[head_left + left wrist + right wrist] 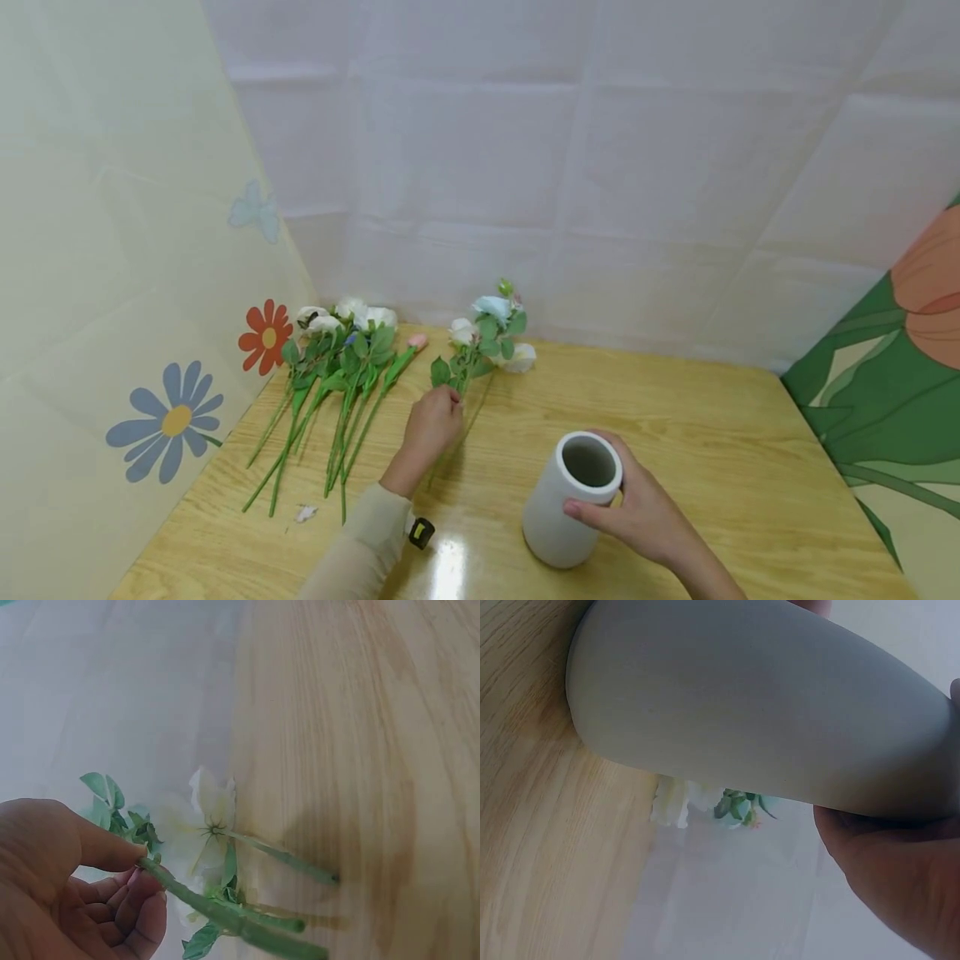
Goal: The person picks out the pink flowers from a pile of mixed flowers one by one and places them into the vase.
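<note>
My left hand (pixel 433 423) pinches a green flower stem (pixel 199 900) between thumb and forefinger; its other fingers are curled. Above that hand in the head view are a pale blue rose (pixel 492 307), a white rose (pixel 462 332) and green leaves. Which blooms belong to the pinched stem, I cannot tell. Behind it, a white flower (pixel 214 817) with its own stem lies near the cloth. My right hand (pixel 651 510) grips a white vase (pixel 555 521) near its rim, thumb on the near side. The vase stands on the table, slightly tilted in view, its mouth facing up.
Several artificial flowers (pixel 348 358) lie in a bunch at the table's left, stems toward me, with a pink tulip (pixel 417 342) among them. A small white scrap (pixel 306 513) lies below the stems. Pale cloth (pixel 465 150) hangs behind the wooden table (pixel 697 433).
</note>
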A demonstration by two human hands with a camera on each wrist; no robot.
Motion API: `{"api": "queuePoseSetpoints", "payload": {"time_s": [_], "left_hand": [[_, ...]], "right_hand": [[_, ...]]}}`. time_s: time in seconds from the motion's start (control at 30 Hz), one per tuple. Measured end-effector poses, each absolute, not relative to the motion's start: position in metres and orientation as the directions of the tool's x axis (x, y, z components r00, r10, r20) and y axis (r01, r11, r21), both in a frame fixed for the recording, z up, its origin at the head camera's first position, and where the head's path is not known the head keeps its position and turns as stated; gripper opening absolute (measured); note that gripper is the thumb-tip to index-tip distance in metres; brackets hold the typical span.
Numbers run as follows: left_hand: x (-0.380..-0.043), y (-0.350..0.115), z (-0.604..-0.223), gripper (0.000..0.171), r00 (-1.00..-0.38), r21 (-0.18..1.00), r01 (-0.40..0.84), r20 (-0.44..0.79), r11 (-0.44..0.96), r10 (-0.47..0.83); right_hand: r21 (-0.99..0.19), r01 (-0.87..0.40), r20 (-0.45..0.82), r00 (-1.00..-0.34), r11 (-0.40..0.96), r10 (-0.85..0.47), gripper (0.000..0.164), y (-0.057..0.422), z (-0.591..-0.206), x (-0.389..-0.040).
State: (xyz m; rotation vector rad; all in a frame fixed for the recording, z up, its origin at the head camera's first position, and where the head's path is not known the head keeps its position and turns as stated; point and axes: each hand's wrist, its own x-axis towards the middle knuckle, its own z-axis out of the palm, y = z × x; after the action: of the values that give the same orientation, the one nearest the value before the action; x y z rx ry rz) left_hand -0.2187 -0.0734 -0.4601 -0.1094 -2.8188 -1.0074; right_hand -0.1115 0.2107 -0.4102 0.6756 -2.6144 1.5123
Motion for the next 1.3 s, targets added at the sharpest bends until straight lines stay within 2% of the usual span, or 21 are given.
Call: {"api": "queuePoseSetpoints", "payload": {"time_s": [0.33, 0.5, 0.77, 1.0, 1.3], "left_hand": [[-0.223, -0.071, -0.472, 0.015, -0.988, 0.593, 0.109, 0.154, 0.798, 0.021], [-0.227, -0.072, -0.480, 0.010, -0.989, 0.557, 0.109, 0.141, 0.823, 0.035], [-0.230, -0.072, -0.485, 0.034, -0.991, 0.530, 0.115, 0.125, 0.840, 0.057], [-0.230, -0.071, -0.488, 0.037, -0.990, 0.508, 0.113, 0.131, 0.854, 0.053], [-0.232, -0.069, -0.491, 0.050, -0.982, 0.481, 0.160, 0.162, 0.862, 0.092]], "right_hand": [[-0.808, -0.404, 0.271, -0.901, 0.429, -0.340, 0.076, 0.210, -0.411, -0.111], [-0.804, -0.410, 0.277, -0.899, 0.431, -0.339, 0.076, 0.210, -0.412, -0.111], [-0.811, -0.405, 0.268, -0.899, 0.423, -0.346, 0.076, 0.210, -0.411, -0.111], [-0.814, -0.373, 0.238, -0.914, 0.445, -0.330, 0.074, 0.211, -0.412, -0.113], [-0.814, -0.374, 0.240, -0.913, 0.444, -0.328, 0.075, 0.210, -0.411, -0.112]]}}
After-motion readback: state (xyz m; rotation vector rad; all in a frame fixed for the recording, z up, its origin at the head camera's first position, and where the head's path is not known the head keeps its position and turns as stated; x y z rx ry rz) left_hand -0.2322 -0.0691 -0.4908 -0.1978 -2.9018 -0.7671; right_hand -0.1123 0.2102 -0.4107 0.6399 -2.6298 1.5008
